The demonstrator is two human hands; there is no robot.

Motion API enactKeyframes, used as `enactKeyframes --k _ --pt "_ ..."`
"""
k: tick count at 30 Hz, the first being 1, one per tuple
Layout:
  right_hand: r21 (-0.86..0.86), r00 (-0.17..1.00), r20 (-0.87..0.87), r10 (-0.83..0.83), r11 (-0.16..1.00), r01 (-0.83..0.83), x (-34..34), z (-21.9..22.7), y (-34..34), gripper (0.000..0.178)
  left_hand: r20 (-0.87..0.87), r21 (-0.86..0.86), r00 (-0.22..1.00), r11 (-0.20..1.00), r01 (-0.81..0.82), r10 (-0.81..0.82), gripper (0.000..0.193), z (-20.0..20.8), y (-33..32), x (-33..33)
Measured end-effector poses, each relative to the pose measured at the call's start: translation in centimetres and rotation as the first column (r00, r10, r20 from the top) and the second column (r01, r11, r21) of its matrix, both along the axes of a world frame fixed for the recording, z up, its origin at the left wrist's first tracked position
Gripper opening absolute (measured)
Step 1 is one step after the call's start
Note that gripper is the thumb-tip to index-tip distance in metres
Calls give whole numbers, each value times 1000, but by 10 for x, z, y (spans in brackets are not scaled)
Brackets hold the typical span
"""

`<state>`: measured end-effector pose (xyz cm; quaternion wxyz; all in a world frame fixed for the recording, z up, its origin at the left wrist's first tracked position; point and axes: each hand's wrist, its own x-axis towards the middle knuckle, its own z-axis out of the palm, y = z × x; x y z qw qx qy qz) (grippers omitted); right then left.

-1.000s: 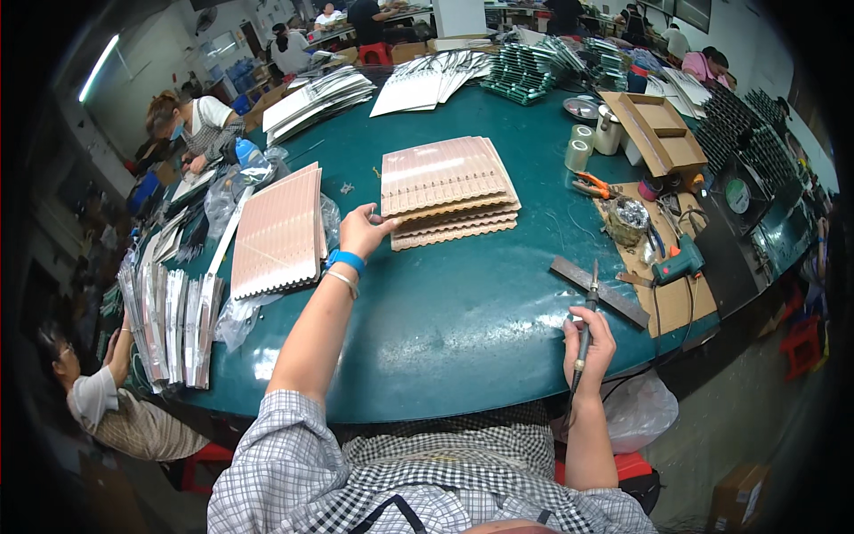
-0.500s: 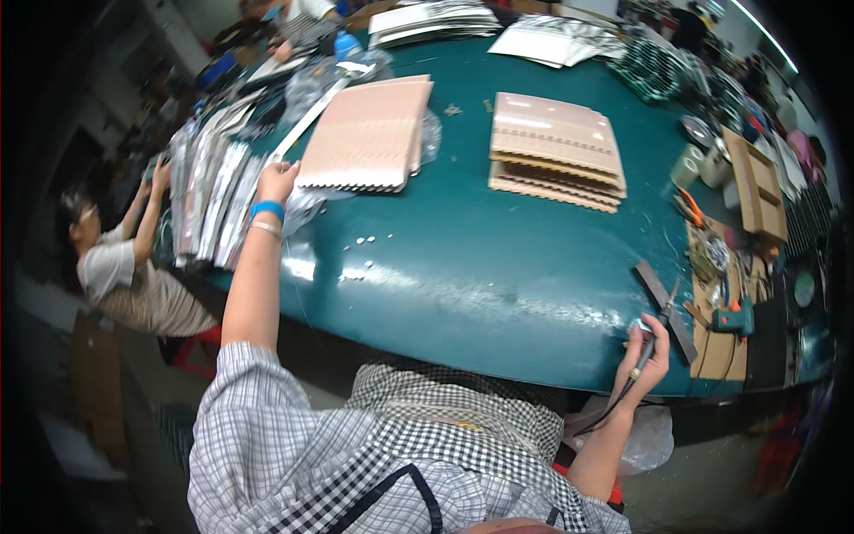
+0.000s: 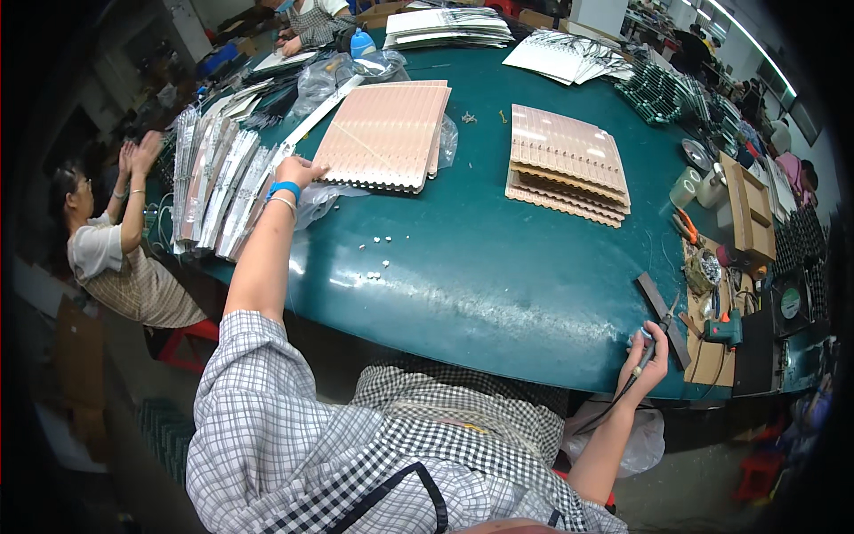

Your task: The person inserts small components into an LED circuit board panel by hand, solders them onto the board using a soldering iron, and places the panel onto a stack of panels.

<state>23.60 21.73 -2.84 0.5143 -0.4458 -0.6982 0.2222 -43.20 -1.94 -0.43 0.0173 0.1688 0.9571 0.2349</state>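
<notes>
My left hand (image 3: 300, 172) reaches to the near left corner of a stack of pale pink scallop-edged panels (image 3: 382, 133). Its fingers are bent together and pinch at the corner of the top panel, which bears a thin diagonal line. In my right hand (image 3: 654, 354), low at the right, is a soldering iron (image 3: 647, 355) with a thin metal tip and a black cord. Its tip points away over a dark grey bar (image 3: 656, 298) lying on the table. A second stack of similar panels (image 3: 569, 147) sits to the right, its layers fanned apart.
Wrapped strips (image 3: 213, 182) pile up at the left, beside a seated person (image 3: 133, 240). Small white bits (image 3: 377, 275) dot the green table (image 3: 445, 303). A cardboard sheet with tools (image 3: 712, 356) and a wooden box (image 3: 747, 209) occupy the right. Another person works at the far left.
The view has shifted slightly. My left hand has moved a little farther onto the panel stack's corner. My right hand keeps its hold on the soldering iron. The person at left has raised both hands.
</notes>
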Motion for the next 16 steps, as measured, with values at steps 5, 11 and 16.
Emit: enactKeyframes --k 5,11,16 --pt "14 1000 26 -11 1000 10 0 0 1 16 -68 -44 998 999 8 -11 62 14 12 13" --pt "34 997 78 -27 999 24 1 -3 3 16 -160 -133 980 987 93 -114 75 20 15 40" --pt "75 992 121 -28 997 19 0 2 1 17 -154 -295 949 930 221 -274 70 25 16 40"
